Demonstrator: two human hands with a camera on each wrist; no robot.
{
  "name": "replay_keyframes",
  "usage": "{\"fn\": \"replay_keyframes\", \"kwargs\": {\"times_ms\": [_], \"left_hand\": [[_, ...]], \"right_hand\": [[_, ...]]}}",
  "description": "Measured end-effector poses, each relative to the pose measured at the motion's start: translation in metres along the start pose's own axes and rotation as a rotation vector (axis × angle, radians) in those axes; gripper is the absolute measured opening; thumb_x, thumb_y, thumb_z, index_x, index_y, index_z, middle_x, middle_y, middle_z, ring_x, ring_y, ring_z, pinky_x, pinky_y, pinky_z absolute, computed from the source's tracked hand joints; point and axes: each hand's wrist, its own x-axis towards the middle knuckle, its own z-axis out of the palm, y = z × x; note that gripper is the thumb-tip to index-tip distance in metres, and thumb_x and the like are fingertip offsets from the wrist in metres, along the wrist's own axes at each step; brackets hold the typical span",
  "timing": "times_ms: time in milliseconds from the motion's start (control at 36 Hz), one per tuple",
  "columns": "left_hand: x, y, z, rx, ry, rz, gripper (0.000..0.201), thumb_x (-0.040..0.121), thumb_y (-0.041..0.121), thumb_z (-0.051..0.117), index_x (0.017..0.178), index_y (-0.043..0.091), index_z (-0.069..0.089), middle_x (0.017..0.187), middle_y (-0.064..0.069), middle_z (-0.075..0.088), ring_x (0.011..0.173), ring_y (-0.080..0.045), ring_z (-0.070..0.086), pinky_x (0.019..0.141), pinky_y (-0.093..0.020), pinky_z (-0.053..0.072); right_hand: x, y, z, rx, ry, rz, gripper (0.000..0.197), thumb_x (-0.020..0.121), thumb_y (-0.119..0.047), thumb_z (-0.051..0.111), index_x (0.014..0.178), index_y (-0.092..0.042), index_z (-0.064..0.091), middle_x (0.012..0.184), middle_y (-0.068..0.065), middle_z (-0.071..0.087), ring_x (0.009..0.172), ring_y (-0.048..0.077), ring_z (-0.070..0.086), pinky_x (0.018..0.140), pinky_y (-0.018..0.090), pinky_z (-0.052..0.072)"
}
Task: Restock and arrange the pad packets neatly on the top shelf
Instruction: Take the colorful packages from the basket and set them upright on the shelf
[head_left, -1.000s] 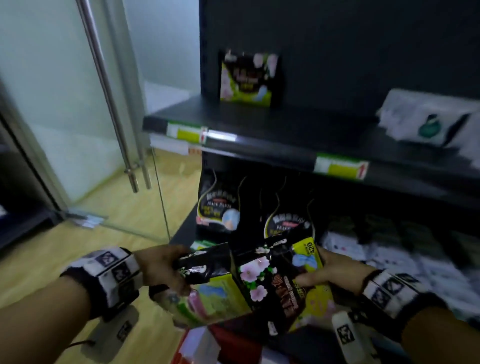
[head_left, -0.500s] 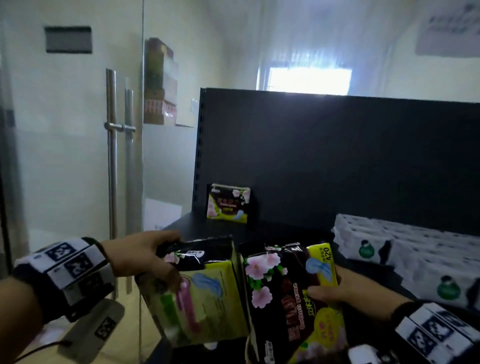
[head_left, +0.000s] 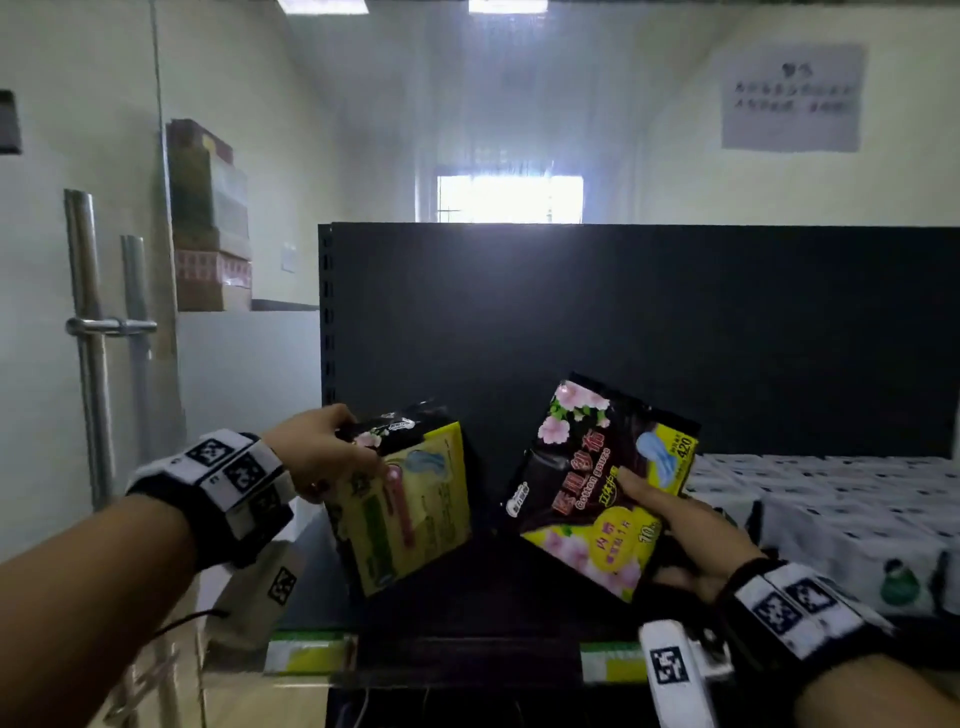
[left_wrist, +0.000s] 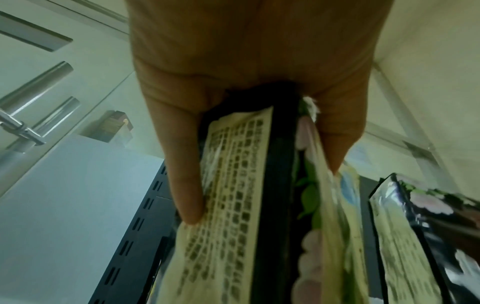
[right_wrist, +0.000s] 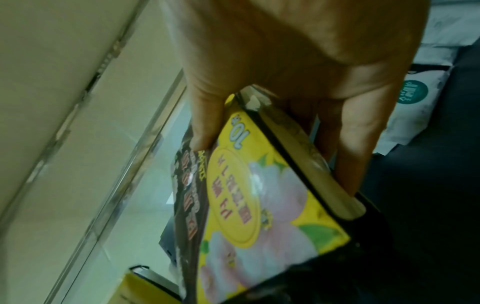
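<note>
My left hand (head_left: 353, 460) grips a yellow-green pad packet (head_left: 415, 519) by its upper left corner and holds it tilted over the left part of the black top shelf (head_left: 493, 592). In the left wrist view the thumb and fingers (left_wrist: 187, 185) clamp that packet (left_wrist: 233, 226) from both sides. My right hand (head_left: 660, 504) pinches a black floral pad packet (head_left: 582, 483) at its right edge, tilted above the middle of the shelf. The right wrist view shows the thumb on its front (right_wrist: 259, 195) and fingers behind.
White tissue packs (head_left: 831, 514) fill the right side of the shelf. The black back panel (head_left: 623, 322) rises behind it. A glass door with a steel handle (head_left: 88, 332) stands to the left. Green price labels (head_left: 311, 652) sit on the shelf's front edge.
Both hands have risen from the lower shelf to the top shelf level with their packets. The two packets, side by side before, are now apart and tilted outward.
</note>
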Motion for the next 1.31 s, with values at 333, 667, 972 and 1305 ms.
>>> {"fn": "replay_keyframes", "kwargs": {"times_ms": [333, 667, 972, 1305], "left_hand": [[0.071, -0.024, 0.033, 0.362, -0.001, 0.128, 0.057, 0.066, 0.054, 0.076, 0.111, 0.027, 0.054, 0.095, 0.009, 0.059, 0.073, -0.009, 0.056, 0.060, -0.020, 0.043], [0.077, -0.026, 0.036, 0.456, 0.005, 0.044, 0.079, 0.062, 0.069, 0.070, 0.128, 0.030, 0.049, 0.101, 0.010, 0.055, 0.089, -0.012, 0.053, 0.077, -0.021, 0.041], [0.071, -0.001, 0.043, 0.641, 0.062, -0.069, 0.069, 0.077, 0.069, 0.055, 0.132, 0.029, 0.047, 0.125, -0.005, 0.058, 0.109, -0.026, 0.057, 0.086, -0.028, 0.045], [0.042, 0.083, 0.047, -0.027, -0.070, 0.259, 0.087, 0.057, 0.082, 0.055, 0.128, 0.033, 0.049, 0.118, 0.008, 0.060, 0.105, -0.011, 0.060, 0.088, -0.026, 0.046]], "right_hand": [[0.018, 0.023, 0.031, 0.365, 0.192, 0.026, 0.065, 0.057, -0.050, 0.080, 0.115, -0.029, 0.063, 0.101, -0.001, 0.075, 0.097, 0.019, 0.067, 0.078, 0.043, 0.052], [0.041, 0.001, 0.035, 0.416, -0.093, -0.043, 0.045, 0.075, -0.043, 0.071, 0.114, -0.022, 0.065, 0.107, 0.006, 0.074, 0.098, 0.024, 0.071, 0.093, 0.053, 0.051], [0.055, -0.004, 0.028, 0.427, -0.257, -0.043, 0.053, 0.072, -0.042, 0.075, 0.118, -0.018, 0.064, 0.110, 0.010, 0.072, 0.104, 0.028, 0.069, 0.094, 0.055, 0.050], [0.060, -0.019, 0.053, 0.469, -0.308, -0.076, 0.054, 0.072, -0.042, 0.074, 0.117, -0.013, 0.065, 0.110, 0.013, 0.072, 0.101, 0.029, 0.069, 0.093, 0.052, 0.051]]}}
